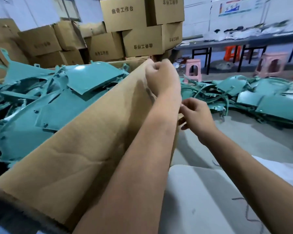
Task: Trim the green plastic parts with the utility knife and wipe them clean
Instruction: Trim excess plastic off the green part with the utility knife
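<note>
Left hand (161, 76) grips the cardboard flap (85, 137); right hand (195, 115) fingers loosely curled, apparently empty. Green plastic parts (91, 81) look light, stiff, sharp-edged; grab flat panels.

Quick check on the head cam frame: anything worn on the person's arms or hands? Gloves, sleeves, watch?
Nothing worn that shows. Both forearms are bare right down to the bottom edge of the picture, so no sleeves in view. The left hand and right hand have no gloves, and no watch, band or ring is visible on either wrist or on the fingers that show.
</note>
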`<state>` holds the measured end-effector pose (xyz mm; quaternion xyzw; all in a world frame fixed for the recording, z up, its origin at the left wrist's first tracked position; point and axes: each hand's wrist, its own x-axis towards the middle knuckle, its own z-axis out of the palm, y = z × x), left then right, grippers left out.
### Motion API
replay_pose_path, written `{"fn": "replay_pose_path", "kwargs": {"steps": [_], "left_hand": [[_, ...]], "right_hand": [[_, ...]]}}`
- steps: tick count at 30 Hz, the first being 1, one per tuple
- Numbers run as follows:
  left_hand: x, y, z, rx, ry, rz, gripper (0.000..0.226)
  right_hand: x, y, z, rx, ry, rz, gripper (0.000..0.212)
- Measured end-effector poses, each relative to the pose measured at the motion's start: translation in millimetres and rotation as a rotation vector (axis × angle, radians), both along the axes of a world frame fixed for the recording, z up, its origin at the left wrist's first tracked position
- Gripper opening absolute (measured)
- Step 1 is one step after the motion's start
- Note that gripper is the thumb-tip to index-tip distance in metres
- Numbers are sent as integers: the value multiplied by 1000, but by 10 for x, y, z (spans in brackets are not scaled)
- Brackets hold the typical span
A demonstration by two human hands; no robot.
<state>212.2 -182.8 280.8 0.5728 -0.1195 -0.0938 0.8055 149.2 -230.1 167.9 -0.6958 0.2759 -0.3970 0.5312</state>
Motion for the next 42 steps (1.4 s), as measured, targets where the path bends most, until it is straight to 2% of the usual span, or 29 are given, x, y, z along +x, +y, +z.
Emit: {"fn": "replay_pose_path", "kwargs": {"steps": [1,3,5,7,9,11,14,17,19,21,26,28,30,32,34,35,38,40,42], "left_hand": [[-36,-145,-186,129,-24,-62,3],[-74,-345,-554,409,-72,-202,22],[-117,-532,-906,614,-122,-340,45],[-175,-697,-1182,723,-167,-434,57],[-211,-822,-1355,861,-252,-503,56],[-212,-927,-1476,981,-348,-546,41],[-177,-1119,-1618,1060,-407,-540,27],[-144,-1293,-1714,1054,-390,-520,31],[-117,-1368,-1751,1021,-347,-503,34],[-84,-1423,-1785,941,-243,-485,36],[-1,-1431,-1828,413,401,-403,35],[69,-1378,-1849,224,622,-477,45],[142,-1290,-1872,201,730,-654,53],[129,-1165,-1860,331,668,-842,41],[78,-1087,-1835,458,523,-889,19],[64,-1075,-1823,472,447,-837,22],[10,-1061,-1712,392,185,-580,41],[-23,-1045,-1561,321,44,-468,39],[-92,-1004,-1413,254,-58,-408,37]], "right_hand": [[-47,-120,-96,-11,86,-30,14],[-130,-364,-271,-137,287,-131,16],[-237,-675,-437,-366,541,-270,16],[-319,-999,-590,-608,830,-348,18],[-378,-1320,-729,-730,1093,-284,34],[-403,-1604,-843,-813,1270,-178,39],[-363,-1903,-935,-924,1417,-97,44],[-311,-2089,-916,-934,1486,-93,49],[-315,-2145,-881,-928,1498,-86,53],[-371,-2125,-868,-950,1421,-90,54],[-784,-1821,-955,-1041,1049,-88,61],[-959,-1677,-1003,-1009,896,-49,68],[-1127,-1531,-1045,-963,682,-52,64],[-1311,-1392,-1078,-938,504,-25,47],[-1518,-1276,-1055,-877,471,13,33],[-1610,-1227,-1027,-815,503,7,31],[-1848,-1111,-920,-663,711,61,55],[-1954,-1062,-878,-676,854,91,45],[-2030,-1046,-852,-633,837,57,20]]}}
